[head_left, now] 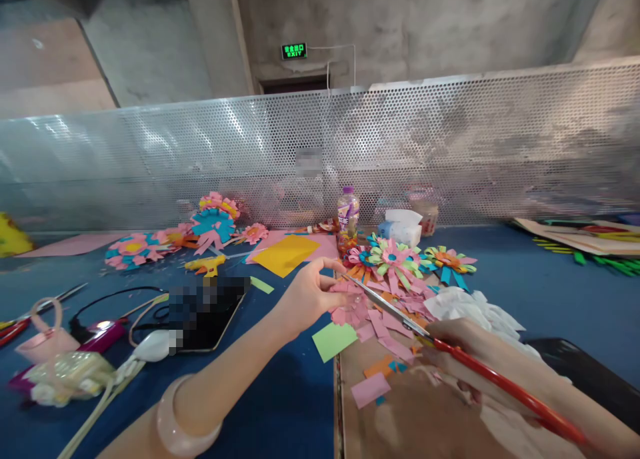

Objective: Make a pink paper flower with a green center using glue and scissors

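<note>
My left hand (311, 294) reaches forward over the blue table and pinches a fringed pink paper piece (350, 307) between thumb and fingers. My right hand (463, 349) grips red-handled scissors (400, 316); their blades point up and left and touch the pink paper by my left fingertips. Pink paper strips (395, 342) and small orange and blue scraps lie on a brown cardboard sheet (425, 419) under my hands. A green paper square (334, 340) lies just below my left hand.
Finished paper flowers (395, 259) sit behind my hands, with others (133, 249) at far left. A yellow sheet (285, 254), a bottle (347, 216), a tissue box (403, 226), a yellow glue gun (206, 264), a tablet (207, 312), white crumpled paper (470, 306) and a perforated metal screen (450, 146) surround them.
</note>
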Motion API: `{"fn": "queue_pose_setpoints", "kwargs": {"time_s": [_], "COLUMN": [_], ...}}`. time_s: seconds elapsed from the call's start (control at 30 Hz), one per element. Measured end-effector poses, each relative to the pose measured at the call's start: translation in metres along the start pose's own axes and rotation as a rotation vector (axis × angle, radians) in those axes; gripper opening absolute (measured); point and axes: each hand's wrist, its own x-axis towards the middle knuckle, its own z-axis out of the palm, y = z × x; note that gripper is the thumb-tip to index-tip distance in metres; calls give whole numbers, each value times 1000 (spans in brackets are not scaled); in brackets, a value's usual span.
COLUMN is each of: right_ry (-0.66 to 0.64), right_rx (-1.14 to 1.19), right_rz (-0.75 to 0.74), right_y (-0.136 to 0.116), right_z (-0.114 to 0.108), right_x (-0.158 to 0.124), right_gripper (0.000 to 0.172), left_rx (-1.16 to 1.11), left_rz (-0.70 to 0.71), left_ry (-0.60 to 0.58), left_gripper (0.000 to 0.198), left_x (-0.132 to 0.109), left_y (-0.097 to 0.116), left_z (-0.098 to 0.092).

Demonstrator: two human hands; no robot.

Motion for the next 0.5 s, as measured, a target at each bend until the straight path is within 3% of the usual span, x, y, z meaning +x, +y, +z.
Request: {"fn": "queue_pose_setpoints", "kwargs": {"time_s": [0.1,0.17,0.37,0.5], "right_ry": [-180,-204,-183,-159], "right_rx": [63,97,96,-27], "right_rz": [27,52,22,-21], "right_y": [-5,-6,-2,1], "right_z": [-2,-2,0,1], "right_x": [0,0,1,4], "right_gripper": [31,31,30,29], "left_rx": [-42,-71,-116,-96], "left_rz": [-27,-41,-66,-96], "left_ry": [-18,-20,-26,-49], "left_gripper": [45,45,43,45], "left_x": [0,1,2,1], "left_y": [0,-1,-2,3], "left_z": [2,3,7,6]}}
